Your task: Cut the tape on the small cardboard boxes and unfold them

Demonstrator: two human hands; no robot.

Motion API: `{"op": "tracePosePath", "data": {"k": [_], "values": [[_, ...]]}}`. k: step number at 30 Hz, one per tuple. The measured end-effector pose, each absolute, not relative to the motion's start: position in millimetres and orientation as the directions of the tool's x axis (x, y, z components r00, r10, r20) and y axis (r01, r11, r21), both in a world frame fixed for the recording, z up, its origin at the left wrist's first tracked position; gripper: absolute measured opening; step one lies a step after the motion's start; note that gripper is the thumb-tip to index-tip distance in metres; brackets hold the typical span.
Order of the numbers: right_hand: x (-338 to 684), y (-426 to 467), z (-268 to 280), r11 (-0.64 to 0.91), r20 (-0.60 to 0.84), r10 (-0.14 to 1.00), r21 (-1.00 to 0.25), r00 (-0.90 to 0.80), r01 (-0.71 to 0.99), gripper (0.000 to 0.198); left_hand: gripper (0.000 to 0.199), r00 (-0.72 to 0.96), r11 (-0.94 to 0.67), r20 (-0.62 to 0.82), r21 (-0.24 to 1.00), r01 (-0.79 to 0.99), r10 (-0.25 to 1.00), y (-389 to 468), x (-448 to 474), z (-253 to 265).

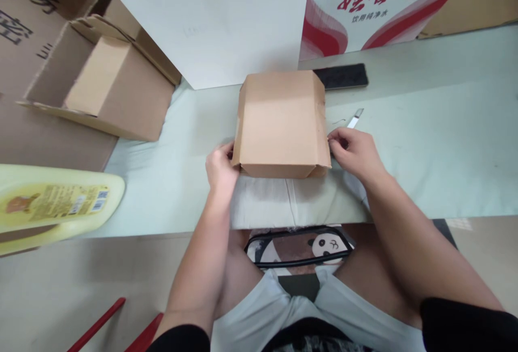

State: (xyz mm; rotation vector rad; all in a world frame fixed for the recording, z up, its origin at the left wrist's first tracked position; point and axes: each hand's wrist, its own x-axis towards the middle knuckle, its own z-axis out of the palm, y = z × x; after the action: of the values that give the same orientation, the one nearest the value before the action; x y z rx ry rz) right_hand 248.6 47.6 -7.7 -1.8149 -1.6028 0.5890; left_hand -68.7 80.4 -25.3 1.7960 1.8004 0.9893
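Note:
A brown cardboard box (283,120) with slanted sides stands on the pale green tabletop in front of me. At its near left corner is my left hand (222,166), its fingers curled against the box edge and partly hidden behind it. My right hand (354,149) is closed at the right side, with thumb and fingertips pinched at the edge of the box. Just beyond the right hand lies a utility knife (355,118), its blade pointing away. A black phone (343,76) lies behind the box, its left end covered by it.
Large white boxes (226,22) and a printed water carton (364,6) stand along the back. Open cardboard cartons (133,87) are at the left, with a yellow jug (65,201) at the near left edge. A panda-print bag (299,249) sits under the table edge.

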Motion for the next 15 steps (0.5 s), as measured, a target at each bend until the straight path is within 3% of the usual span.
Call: {"op": "tracePosePath", "data": {"k": [6, 10, 15], "values": [[252.9, 41.7, -10.6, 0.130, 0.182, 0.983, -0.802, 0.032, 0.583, 0.016, 0.037, -0.194, -0.042, 0.157, 0.870, 0.492, 0.968, 80.8, -71.2, -22.9], [252.2, 42.5, -10.6, 0.227, 0.233, 0.971, -0.857, -0.046, 0.462, 0.056, 0.018, -0.191, -0.027, 0.092, 0.948, 0.318, 0.977, 76.5, -66.8, -20.3], [248.2, 39.0, -12.3, 0.211, 0.215, 0.976, -0.913, -0.028, 0.350, 0.066, 0.038, -0.186, -0.023, 0.031, 0.999, 0.046, 0.982, 70.7, -63.2, -22.9]]}}
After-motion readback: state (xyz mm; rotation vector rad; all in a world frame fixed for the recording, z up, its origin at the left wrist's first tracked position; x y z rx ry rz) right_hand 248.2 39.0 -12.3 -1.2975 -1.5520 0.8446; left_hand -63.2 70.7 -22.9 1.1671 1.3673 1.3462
